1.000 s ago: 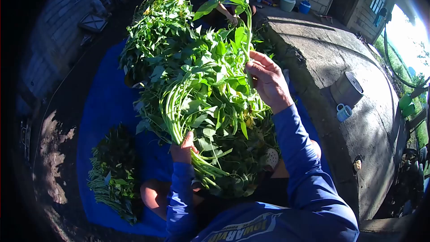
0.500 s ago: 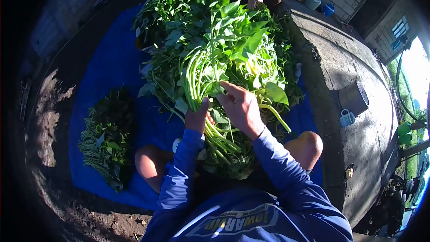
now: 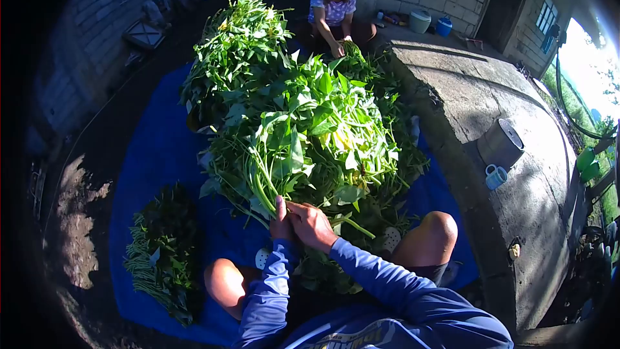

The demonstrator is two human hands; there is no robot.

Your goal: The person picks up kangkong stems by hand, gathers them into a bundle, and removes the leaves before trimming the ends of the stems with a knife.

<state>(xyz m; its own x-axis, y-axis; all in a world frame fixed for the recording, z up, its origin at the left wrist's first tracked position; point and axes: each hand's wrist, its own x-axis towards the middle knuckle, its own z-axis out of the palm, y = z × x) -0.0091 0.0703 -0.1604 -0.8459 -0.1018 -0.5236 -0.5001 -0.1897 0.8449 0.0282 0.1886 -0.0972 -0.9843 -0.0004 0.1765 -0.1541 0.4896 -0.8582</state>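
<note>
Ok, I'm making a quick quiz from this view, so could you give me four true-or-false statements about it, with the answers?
1. The left hand grips the held greens. True.
2. The right hand is holding the mug. False: it is beside the left hand, and the mug is on the concrete.
3. The other person is beyond the leafy pile. True.
4. The small bundle lies on the concrete. False: it lies on the blue sheet.
</note>
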